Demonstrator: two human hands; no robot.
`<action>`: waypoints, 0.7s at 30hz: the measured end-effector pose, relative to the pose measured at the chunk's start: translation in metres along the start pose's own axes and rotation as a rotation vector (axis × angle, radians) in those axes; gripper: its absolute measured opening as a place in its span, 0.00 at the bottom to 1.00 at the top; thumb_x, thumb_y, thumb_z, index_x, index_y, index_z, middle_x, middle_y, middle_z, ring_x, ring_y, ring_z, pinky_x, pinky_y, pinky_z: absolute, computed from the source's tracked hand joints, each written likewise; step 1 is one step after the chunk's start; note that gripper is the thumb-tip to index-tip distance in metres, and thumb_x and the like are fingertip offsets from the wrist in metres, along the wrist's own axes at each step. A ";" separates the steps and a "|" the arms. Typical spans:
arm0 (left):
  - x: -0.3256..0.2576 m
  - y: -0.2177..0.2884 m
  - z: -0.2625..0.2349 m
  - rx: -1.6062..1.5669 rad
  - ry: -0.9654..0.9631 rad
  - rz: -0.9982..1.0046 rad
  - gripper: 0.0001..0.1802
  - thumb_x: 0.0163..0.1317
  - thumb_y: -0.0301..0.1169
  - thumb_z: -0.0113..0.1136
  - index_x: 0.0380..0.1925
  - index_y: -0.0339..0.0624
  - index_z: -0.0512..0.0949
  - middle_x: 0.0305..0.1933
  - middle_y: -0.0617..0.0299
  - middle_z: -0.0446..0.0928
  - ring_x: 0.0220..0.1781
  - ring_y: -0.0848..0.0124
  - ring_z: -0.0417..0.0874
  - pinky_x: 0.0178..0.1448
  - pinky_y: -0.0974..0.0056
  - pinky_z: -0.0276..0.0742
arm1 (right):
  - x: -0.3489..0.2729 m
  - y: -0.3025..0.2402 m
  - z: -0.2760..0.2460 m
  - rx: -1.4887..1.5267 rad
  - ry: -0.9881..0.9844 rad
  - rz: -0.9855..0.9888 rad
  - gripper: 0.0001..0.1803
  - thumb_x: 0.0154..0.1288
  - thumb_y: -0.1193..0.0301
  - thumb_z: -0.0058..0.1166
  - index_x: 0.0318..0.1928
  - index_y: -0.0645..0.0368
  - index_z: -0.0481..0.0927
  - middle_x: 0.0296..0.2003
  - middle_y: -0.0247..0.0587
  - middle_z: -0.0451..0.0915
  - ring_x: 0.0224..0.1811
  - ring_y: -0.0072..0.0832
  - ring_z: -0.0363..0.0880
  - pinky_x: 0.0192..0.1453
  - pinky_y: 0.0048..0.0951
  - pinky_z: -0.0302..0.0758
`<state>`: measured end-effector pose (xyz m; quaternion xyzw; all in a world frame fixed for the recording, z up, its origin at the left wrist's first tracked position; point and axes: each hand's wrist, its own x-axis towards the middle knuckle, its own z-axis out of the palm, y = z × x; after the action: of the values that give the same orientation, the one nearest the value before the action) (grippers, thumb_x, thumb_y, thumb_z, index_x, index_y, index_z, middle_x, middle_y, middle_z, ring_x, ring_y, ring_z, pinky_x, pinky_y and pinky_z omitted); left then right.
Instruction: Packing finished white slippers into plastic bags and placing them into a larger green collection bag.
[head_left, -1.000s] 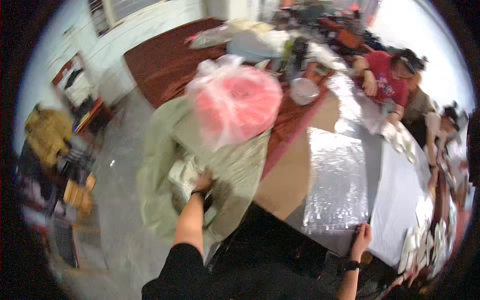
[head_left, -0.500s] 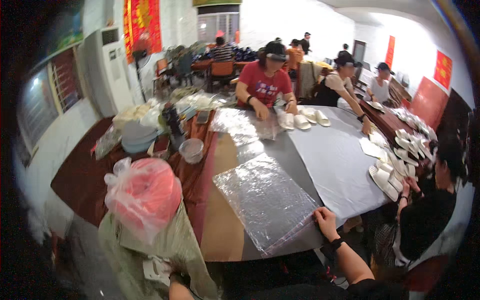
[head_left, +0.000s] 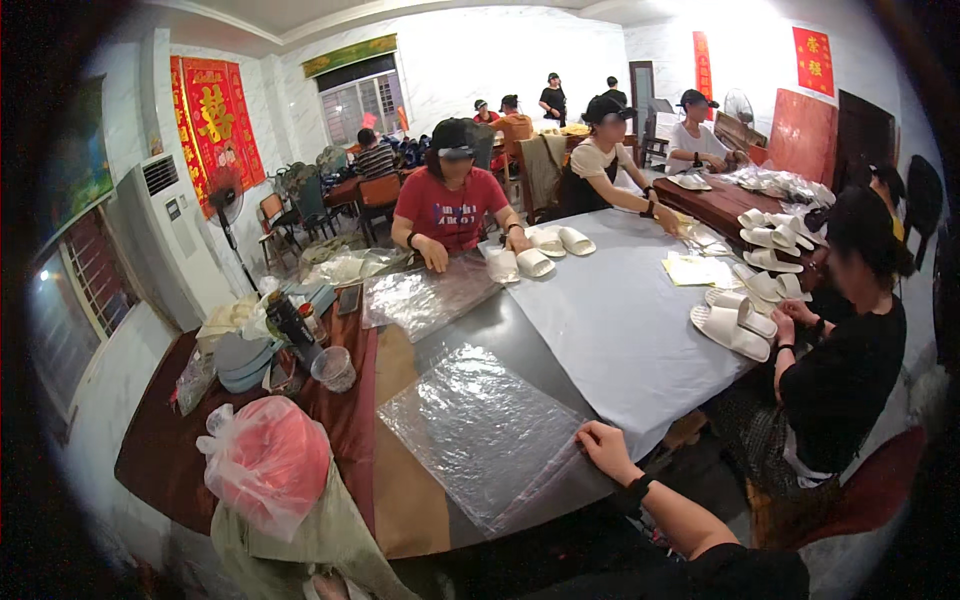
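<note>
Since the earlier frames, the camera view rose from the floor and the sack to take in the whole room, and the clear plastic sheet [head_left: 480, 430] shifted to the centre of the frame. The right hand [head_left: 605, 450] lay at lower centre, fingers curled over the sheet's right edge and pinching it against the table [head_left: 610, 330]. The left hand [head_left: 325, 588] was barely visible at the bottom edge beside the olive sack [head_left: 300, 540]; its grip could not be determined. A pink-filled plastic bag [head_left: 268, 462] rested on the sack at lower left. White slippers [head_left: 735, 330] lay at right, near other seated people. Judged from this, attention had turned from the sack to the sheet, which was flat and ready for handling.
</note>
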<state>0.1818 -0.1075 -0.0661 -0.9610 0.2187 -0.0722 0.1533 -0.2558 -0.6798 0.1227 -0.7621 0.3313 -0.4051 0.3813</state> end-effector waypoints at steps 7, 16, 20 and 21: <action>-0.079 0.074 -0.295 -0.764 0.961 -0.252 0.18 0.70 0.26 0.59 0.58 0.31 0.76 0.55 0.43 0.79 0.56 0.47 0.79 0.64 0.48 0.73 | -0.003 -0.003 -0.004 -0.058 -0.005 -0.049 0.09 0.71 0.70 0.58 0.43 0.63 0.84 0.37 0.51 0.86 0.40 0.47 0.86 0.44 0.40 0.80; -0.066 0.194 -0.377 -0.961 0.468 0.671 0.25 0.71 0.33 0.60 0.66 0.37 0.73 0.70 0.43 0.71 0.71 0.42 0.70 0.75 0.43 0.64 | -0.002 -0.005 -0.007 0.016 -0.006 -0.126 0.08 0.72 0.72 0.58 0.44 0.64 0.84 0.36 0.51 0.85 0.40 0.44 0.86 0.45 0.37 0.80; -0.052 0.248 -0.361 -0.915 0.279 0.894 0.34 0.70 0.34 0.60 0.75 0.45 0.64 0.80 0.45 0.60 0.80 0.40 0.57 0.81 0.38 0.51 | -0.005 -0.019 -0.027 -0.012 -0.096 -0.331 0.11 0.71 0.76 0.58 0.52 0.61 0.83 0.47 0.48 0.85 0.47 0.45 0.85 0.48 0.38 0.81; -0.050 0.259 -0.355 -0.813 0.254 0.916 0.36 0.69 0.37 0.61 0.76 0.48 0.63 0.81 0.46 0.58 0.81 0.39 0.55 0.80 0.34 0.49 | -0.004 -0.023 -0.036 -0.089 -0.057 -0.406 0.14 0.69 0.76 0.59 0.54 0.58 0.83 0.51 0.46 0.84 0.51 0.45 0.84 0.52 0.39 0.80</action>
<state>-0.0391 -0.4006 0.1802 -0.7349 0.6351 -0.0238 -0.2365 -0.2845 -0.6767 0.1542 -0.8404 0.1775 -0.4368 0.2672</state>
